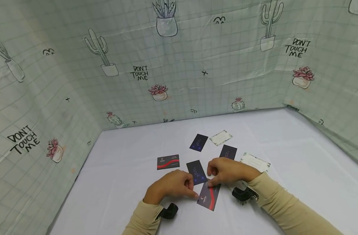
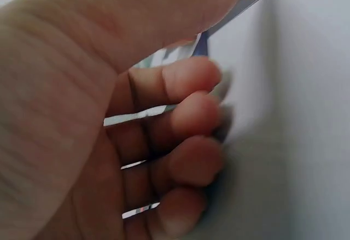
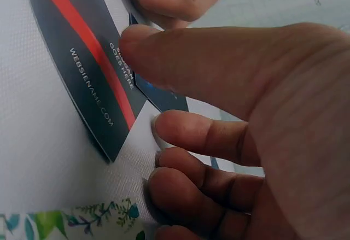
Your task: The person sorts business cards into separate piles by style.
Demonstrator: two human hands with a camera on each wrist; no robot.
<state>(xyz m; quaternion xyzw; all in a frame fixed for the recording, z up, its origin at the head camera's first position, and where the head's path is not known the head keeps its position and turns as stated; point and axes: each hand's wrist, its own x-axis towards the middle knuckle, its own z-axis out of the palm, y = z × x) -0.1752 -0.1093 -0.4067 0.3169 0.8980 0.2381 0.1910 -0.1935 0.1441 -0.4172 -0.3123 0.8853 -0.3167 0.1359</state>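
A dark grey card with a red stripe [image 1: 207,196] lies on the white tablecloth between both hands. My left hand [image 1: 173,185] touches its left edge with the thumb, the other fingers loosely bent beside it. On the card's upper right part rests the thumb of my right hand [image 1: 229,170]; in the right wrist view, the card's printing [image 3: 90,70] shows beside that thumb. The right fingers [image 3: 188,133] lie apart from the card, loosely bent toward the cloth. Just above the striped card, a dark blue card [image 1: 196,171] meets its upper edge.
Another red-striped card [image 1: 168,162] lies to the left. Farther back are two dark blue cards [image 1: 199,142] [image 1: 228,152] and a white leaf-bordered card [image 1: 221,137]. Another white card [image 1: 255,161] lies right, with one more partly under the right wrist. A patterned cloth [image 1: 179,71] stands behind.
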